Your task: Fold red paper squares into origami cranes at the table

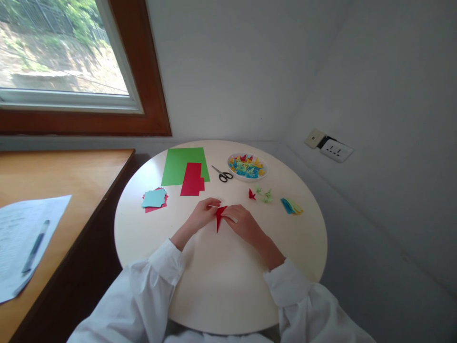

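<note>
A small piece of folded red paper [220, 218] is held between my two hands near the middle of the round table, one point of it hanging down. My left hand [203, 213] pinches its upper left side, and my right hand [243, 220] grips it from the right with the fingers closed. Part of the paper is hidden behind the fingers. Just beyond my right hand lie a small folded red paper figure [252, 194] and several pale green folded figures [266, 195].
On the white round table [221, 295] are scissors [223, 175], a green sheet [174, 164], red paper [192, 178], a stack of small squares [154, 197], a bowl [264, 175] of colourful folded figures and fanned blue-yellow paper pieces [291, 206]. A wooden desk [89, 174] stands left.
</note>
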Tool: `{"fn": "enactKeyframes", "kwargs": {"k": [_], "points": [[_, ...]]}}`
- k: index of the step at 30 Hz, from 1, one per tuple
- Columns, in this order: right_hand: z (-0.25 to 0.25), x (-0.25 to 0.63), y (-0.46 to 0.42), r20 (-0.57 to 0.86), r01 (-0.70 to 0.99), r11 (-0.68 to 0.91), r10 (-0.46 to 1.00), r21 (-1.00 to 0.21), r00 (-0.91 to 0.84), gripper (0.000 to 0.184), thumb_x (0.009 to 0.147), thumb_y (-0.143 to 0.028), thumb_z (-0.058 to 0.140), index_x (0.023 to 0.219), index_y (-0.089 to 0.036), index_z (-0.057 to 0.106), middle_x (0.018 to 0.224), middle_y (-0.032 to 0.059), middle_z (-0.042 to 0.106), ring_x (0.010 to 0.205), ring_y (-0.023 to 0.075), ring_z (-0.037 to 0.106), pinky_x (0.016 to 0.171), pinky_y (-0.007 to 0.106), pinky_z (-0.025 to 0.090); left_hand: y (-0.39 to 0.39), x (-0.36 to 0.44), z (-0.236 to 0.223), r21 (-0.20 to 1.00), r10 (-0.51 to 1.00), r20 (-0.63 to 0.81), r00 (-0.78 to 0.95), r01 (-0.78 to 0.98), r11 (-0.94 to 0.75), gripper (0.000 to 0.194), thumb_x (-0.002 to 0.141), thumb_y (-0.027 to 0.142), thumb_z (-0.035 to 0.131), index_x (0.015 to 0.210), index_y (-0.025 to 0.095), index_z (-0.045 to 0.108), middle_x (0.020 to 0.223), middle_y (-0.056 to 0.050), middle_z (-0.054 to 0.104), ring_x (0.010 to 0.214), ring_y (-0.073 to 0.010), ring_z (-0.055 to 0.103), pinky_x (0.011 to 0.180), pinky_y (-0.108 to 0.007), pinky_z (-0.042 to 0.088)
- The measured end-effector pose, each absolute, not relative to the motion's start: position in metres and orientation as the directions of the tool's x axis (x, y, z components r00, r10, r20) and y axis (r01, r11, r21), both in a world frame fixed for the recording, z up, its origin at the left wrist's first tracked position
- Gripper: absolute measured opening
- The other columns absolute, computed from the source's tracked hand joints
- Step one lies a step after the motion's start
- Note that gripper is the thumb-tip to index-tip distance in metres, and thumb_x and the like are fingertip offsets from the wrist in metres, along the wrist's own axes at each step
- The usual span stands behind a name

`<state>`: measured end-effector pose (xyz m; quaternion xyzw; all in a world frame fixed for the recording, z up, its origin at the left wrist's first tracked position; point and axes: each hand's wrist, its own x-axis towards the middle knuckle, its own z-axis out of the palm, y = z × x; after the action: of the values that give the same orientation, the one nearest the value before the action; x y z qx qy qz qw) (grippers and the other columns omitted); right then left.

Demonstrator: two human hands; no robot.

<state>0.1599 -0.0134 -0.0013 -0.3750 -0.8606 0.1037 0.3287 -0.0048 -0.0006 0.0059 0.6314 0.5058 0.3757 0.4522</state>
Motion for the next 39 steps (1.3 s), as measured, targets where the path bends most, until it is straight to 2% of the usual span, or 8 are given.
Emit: {"fn": "enactKeyframes", "kwargs": {"k": [5, 9, 13, 17, 24, 29, 33, 39], "points": [[-0.011, 0.160, -0.012, 0.512, 0.564, 0.655, 0.751, -0.503, -0.416, 0.018, 0.079, -0.010, 0.051, 0.083, -0.021, 0.064, 0.084, 0.0060, 0.068, 0.083, 0.0185, 0.062, 0.078, 0.034, 0.050, 0.009, -0.015, -0.016, 0.947, 0.970, 0.101, 0.220, 0.279, -0.162, 0.029, 0.067, 0.011, 0.043, 0.086, 0.014, 0.065, 0.090, -0.006, 0.069, 0.082, -0.0170, 0.063, 0.075, -0.029, 0.049], [-0.017, 0.164, -0.011, 0.576, 0.500, 0.641, 0.760, -0.582, -0.303, 0.018, 0.078, -0.011, 0.050, 0.082, -0.022, 0.064, 0.084, 0.0054, 0.068, 0.083, 0.0170, 0.063, 0.077, 0.032, 0.051, 0.013, -0.022, -0.023, 0.965, 0.969, 0.074, 0.235, 0.229, -0.129, 0.036, 0.064, 0.010, 0.043, 0.095, 0.012, 0.063, 0.082, -0.005, 0.069, 0.069, -0.0146, 0.061, 0.060, -0.024, 0.047], [-0.021, 0.167, -0.010, 0.599, 0.455, 0.618, 0.774, -0.641, -0.206, 0.019, 0.074, -0.009, 0.051, 0.079, -0.022, 0.064, 0.081, 0.0035, 0.068, 0.079, 0.0158, 0.063, 0.074, 0.030, 0.052, 0.012, -0.024, -0.020, 0.950, 0.962, 0.121, 0.245, 0.253, -0.184, 0.033, 0.063, 0.010, 0.041, 0.084, 0.013, 0.066, 0.086, -0.005, 0.069, 0.076, -0.0158, 0.061, 0.066, -0.025, 0.047], [-0.023, 0.170, -0.008, 0.530, 0.431, 0.514, 0.843, -0.741, -0.093, 0.013, 0.073, -0.013, 0.055, 0.077, -0.022, 0.064, 0.079, 0.0029, 0.067, 0.077, 0.0164, 0.063, 0.074, 0.032, 0.052, 0.010, -0.024, -0.016, 0.933, 0.971, 0.059, 0.232, 0.332, -0.137, 0.029, 0.065, 0.013, 0.039, 0.074, 0.014, 0.067, 0.072, -0.003, 0.068, 0.068, -0.0158, 0.061, 0.064, -0.027, 0.048], [-0.027, 0.172, -0.004, 0.413, 0.268, 0.393, 0.910, -0.880, 0.020, 0.006, 0.071, -0.019, 0.060, 0.075, -0.021, 0.064, 0.077, 0.0032, 0.066, 0.077, 0.0167, 0.062, 0.073, 0.032, 0.052, 0.004, -0.021, -0.002, 0.971, 0.980, -0.003, 0.199, 0.236, -0.045, 0.027, 0.066, 0.012, 0.043, 0.077, 0.014, 0.067, 0.085, -0.005, 0.070, 0.078, -0.0173, 0.064, 0.073, -0.030, 0.051], [-0.028, 0.171, -0.002, 0.369, 0.154, 0.358, 0.928, -0.921, 0.053, 0.005, 0.069, -0.019, 0.062, 0.073, -0.020, 0.064, 0.077, 0.0027, 0.064, 0.076, 0.0160, 0.061, 0.070, 0.031, 0.052, 0.001, -0.019, 0.002, 0.972, 0.968, 0.052, 0.245, 0.210, -0.105, 0.024, 0.065, 0.012, 0.050, 0.083, 0.013, 0.066, 0.083, -0.007, 0.070, 0.075, -0.0180, 0.064, 0.069, -0.029, 0.051], [-0.025, 0.170, -0.003, 0.380, 0.090, 0.374, 0.923, -0.923, 0.057, 0.005, 0.065, -0.018, 0.065, 0.069, -0.021, 0.064, 0.085, 0.0038, 0.062, 0.082, 0.0162, 0.061, 0.073, 0.031, 0.054, 0.002, -0.019, -0.005, 0.963, 0.972, 0.088, 0.219, 0.230, -0.139, 0.017, 0.069, 0.019, 0.055, 0.081, 0.012, 0.065, 0.078, -0.008, 0.069, 0.070, -0.0184, 0.064, 0.063, -0.028, 0.049], [-0.029, 0.168, -0.001, 0.293, -0.009, 0.293, 0.956, -0.956, 0.024, 0.014, 0.063, -0.018, 0.067, 0.076, -0.020, 0.067, 0.099, 0.0059, 0.063, 0.094, 0.0188, 0.062, 0.083, 0.034, 0.052, 0.003, -0.020, -0.014, 0.934, 0.944, 0.242, 0.223, 0.208, -0.289, 0.014, 0.072, 0.023, 0.059, 0.081, 0.014, 0.065, 0.085, -0.008, 0.069, 0.081, -0.0189, 0.064, 0.077, -0.031, 0.050]]}}
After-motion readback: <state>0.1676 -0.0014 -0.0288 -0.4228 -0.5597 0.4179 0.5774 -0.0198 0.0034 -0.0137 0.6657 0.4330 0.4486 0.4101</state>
